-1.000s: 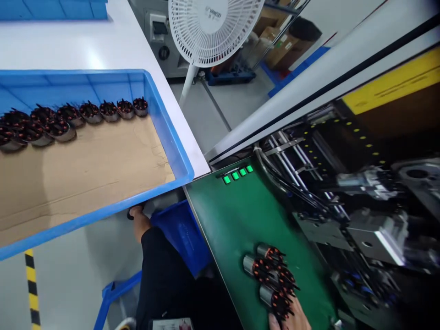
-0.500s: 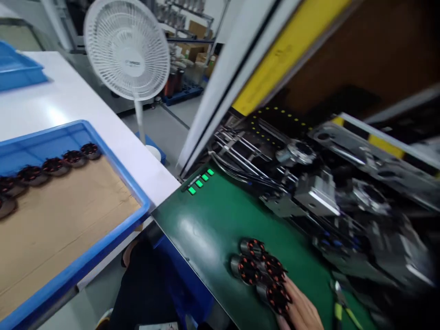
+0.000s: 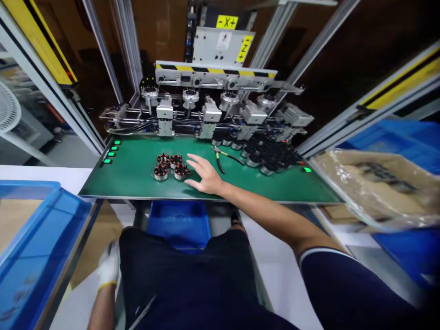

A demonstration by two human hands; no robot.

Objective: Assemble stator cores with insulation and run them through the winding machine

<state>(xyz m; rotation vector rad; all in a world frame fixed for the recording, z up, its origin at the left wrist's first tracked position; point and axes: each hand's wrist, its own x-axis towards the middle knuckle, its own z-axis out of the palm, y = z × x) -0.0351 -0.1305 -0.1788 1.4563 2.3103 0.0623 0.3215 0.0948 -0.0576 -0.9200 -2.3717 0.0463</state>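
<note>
Several copper-wound motor stators (image 3: 161, 173) stand in a tight cluster on the green work surface (image 3: 137, 185). My bare right hand (image 3: 206, 176) is just to their right, fingers spread and nothing held in it. The thumb and fingertips are close to the nearest stator (image 3: 180, 172); whether they touch it, I cannot tell. My left hand (image 3: 108, 266), in a white glove with a yellow cuff, hangs low beside my left thigh. Its fingers are blurred. Cutting pliers (image 3: 223, 158) with black and yellow handles lie right of my right hand.
Behind the green surface stands a machine with metal clamps (image 3: 165, 114) and a striped bar (image 3: 216, 71). Dark stators (image 3: 271, 153) are heaped at the right. Blue trays (image 3: 30, 185) flank the left, and a plastic-lined box (image 3: 343, 183) sits at the right.
My view has swung right, from the left-hand tray and fan to the machine. My right hand was at the stator cluster and is now spread beside it. My left hand has come into view.
</note>
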